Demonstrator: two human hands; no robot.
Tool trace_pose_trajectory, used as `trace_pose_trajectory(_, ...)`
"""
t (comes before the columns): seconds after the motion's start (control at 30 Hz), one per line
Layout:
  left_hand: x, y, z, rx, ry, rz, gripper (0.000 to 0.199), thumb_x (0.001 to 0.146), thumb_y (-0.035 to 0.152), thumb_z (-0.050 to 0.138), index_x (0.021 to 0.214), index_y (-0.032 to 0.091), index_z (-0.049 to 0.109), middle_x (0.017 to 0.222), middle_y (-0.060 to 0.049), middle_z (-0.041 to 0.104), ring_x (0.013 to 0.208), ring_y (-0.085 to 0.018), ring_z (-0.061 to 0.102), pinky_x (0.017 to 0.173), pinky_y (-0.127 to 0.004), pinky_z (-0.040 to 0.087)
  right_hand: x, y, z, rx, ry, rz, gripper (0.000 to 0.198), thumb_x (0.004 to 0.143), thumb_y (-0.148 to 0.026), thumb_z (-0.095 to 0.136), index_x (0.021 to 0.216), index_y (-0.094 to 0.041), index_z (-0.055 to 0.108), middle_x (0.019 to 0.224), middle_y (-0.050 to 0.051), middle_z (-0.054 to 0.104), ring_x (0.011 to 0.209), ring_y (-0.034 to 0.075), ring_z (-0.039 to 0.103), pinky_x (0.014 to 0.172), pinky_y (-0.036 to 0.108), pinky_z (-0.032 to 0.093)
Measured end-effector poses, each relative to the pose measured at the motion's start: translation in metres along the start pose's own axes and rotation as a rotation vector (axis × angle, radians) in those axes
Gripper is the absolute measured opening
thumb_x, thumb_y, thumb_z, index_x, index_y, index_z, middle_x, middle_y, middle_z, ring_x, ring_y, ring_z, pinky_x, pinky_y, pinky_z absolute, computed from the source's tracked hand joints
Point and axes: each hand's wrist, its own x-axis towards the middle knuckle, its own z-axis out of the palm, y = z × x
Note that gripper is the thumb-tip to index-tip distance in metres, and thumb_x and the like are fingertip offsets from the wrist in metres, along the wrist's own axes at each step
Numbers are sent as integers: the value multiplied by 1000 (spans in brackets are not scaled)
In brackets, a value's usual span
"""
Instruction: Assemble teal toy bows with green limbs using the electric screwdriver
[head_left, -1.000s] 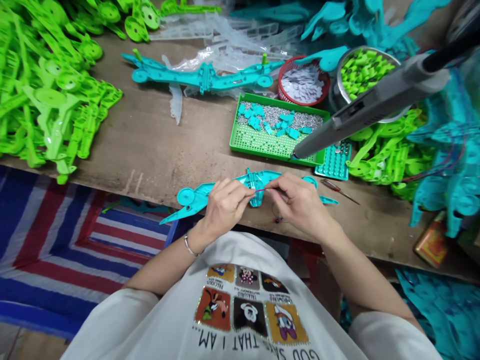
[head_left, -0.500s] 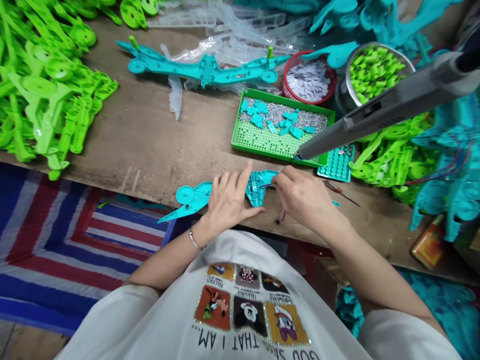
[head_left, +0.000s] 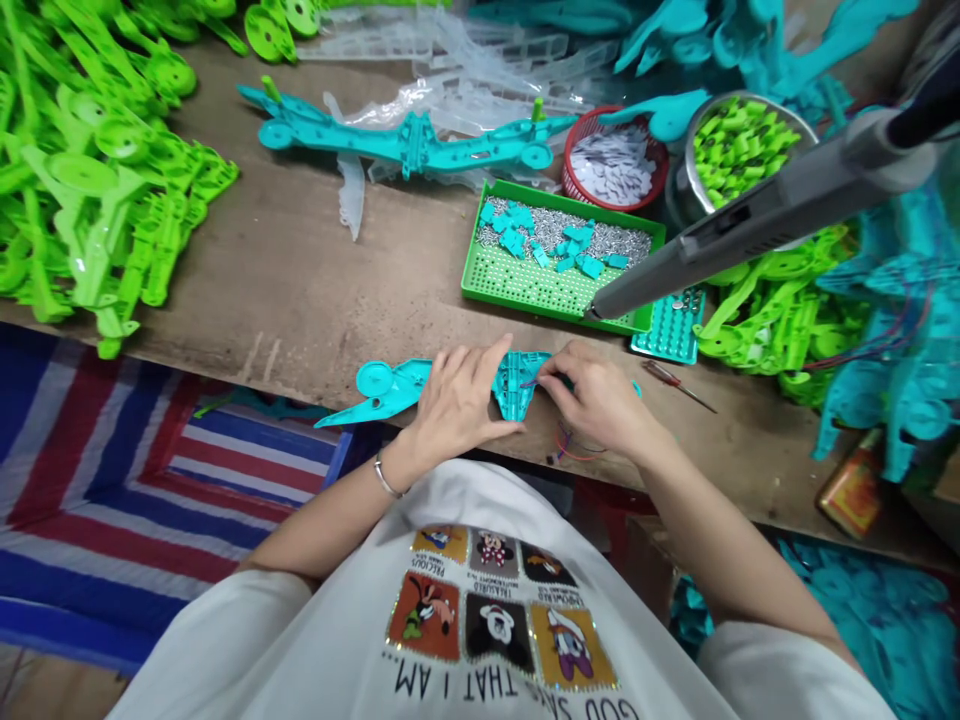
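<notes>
A long teal plastic shell lies near the bench's front edge, its hollow, ribbed middle facing up. My left hand is wrapped over it just left of the middle, thumb toward me and forefinger on the far side. At the right of the middle, my right hand pinches thin wires that run into the shell. A loose end of red and blue wire with a small dark connector hangs below that hand. The shell's right part is mostly hidden under my right hand.
Beyond the shell stands a green tray of screws and small teal pieces. A grey electric screwdriver hangs over its right end. A hand screwdriver lies to the right. Green parts are heaped at left; another teal shell lies behind.
My right hand has shifted slightly down and closer to the shell's middle with the wires. More loose wire now shows below it. The shell's middle has turned slightly.
</notes>
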Motion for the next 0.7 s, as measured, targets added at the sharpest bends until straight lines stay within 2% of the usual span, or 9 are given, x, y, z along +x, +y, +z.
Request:
trace_pose_trajectory(0.1, 0, -4, -2, -93, -15, 18, 94, 68, 58, 86, 140, 15, 43, 129, -17, 63, 114, -36, 58, 96, -47, 44, -2, -3, 5, -8, 22, 27, 25, 99, -30, 48, 97, -19, 70, 102, 9, 64, 91, 22, 62, 74, 31, 42)
trace_pose_trajectory(0.17, 2, -7, -7, -174, -44, 50, 64, 80, 51, 78, 126, 16, 51, 130, -17, 61, 119, -34, 57, 100, -49, 45, -3, -5, 7, -16, 29, 34, 25, 99, -31, 48, 99, -19, 71, 104, 9, 63, 91, 22, 62, 72, 31, 42)
trace_pose_trajectory(0.23, 3, -8, -12, -215, -72, 68, 29, 90, 34, 67, 111, 17, 56, 132, -18, 58, 125, -32, 54, 104, -49, 45, -3, -6, 7, -27, 31, 41, 27, 99, -31, 47, 99, -19, 71, 105, 10, 63, 90, 22, 62, 71, 31, 41)
trace_pose_trajectory(0.3, 4, -7, -15, -207, -92, 66, 10, 91, 19, 58, 101, 16, 58, 131, -18, 56, 127, -31, 53, 106, -49, 45, -3, -8, 8, -35, 26, 42, 27, 99, -30, 47, 99, -19, 72, 105, 10, 63, 88, 21, 62, 70, 31, 41)
trace_pose_trajectory(0.6, 12, 5, -9, -134, -105, -25, 9, 84, 9, 55, 79, 15, 59, 119, -18, 56, 121, -34, 54, 103, -51, 49, 2, -16, 4, -54, -43, 40, 25, 95, -25, 49, 94, -18, 73, 100, 10, 65, 86, 21, 63, 68, 31, 38)
trace_pose_trajectory(0.7, 14, 5, -9, -154, -118, -50, 12, 85, 7, 52, 78, 15, 57, 119, -19, 56, 121, -33, 55, 104, -50, 49, 4, -15, 4, -39, -46, 24, 23, 95, -24, 51, 92, -18, 73, 99, 10, 67, 88, 21, 63, 72, 31, 40)
